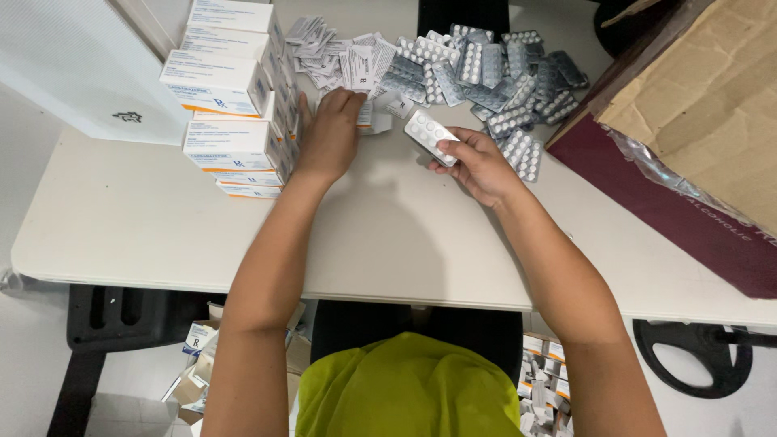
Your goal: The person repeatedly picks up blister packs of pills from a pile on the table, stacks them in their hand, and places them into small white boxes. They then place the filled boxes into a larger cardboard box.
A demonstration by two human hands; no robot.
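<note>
A: What've I got on the head cam rn?

B: My right hand [477,166] has its grip closed on a blister strip [430,136], pinched at the near end btw thumb and fingertips, far end sticking out up and left of the grip, clear of the bench [388,235]. My left hand [330,133] lies palm down, fingers bent onto a folded leaflet [366,113] at the near edge of the leaflet pile [340,53]. Can't tell if it's actually pinched or just pressed.

A: What's around each grip?

B: Just left of the left grip, touching or nearly so, the stack of white cartons [231,97]. Beyond the right grip and to its right, the loose heap of blister strips [502,77]; a few lie just beside the knuckles. Well right of that, a brown cardboard box [704,97] on a dark red carton.

A: Tips for doing this bit well?

B: My read: keep the strip held by its edge, not on the pill pockets, so nothing pops. Left side, I'd slide one leaflet off w/ the fingertips rather than scoop, since they overlap and two could lift together. Keep the elbow off the cartons; that stack looks uneven.
</note>
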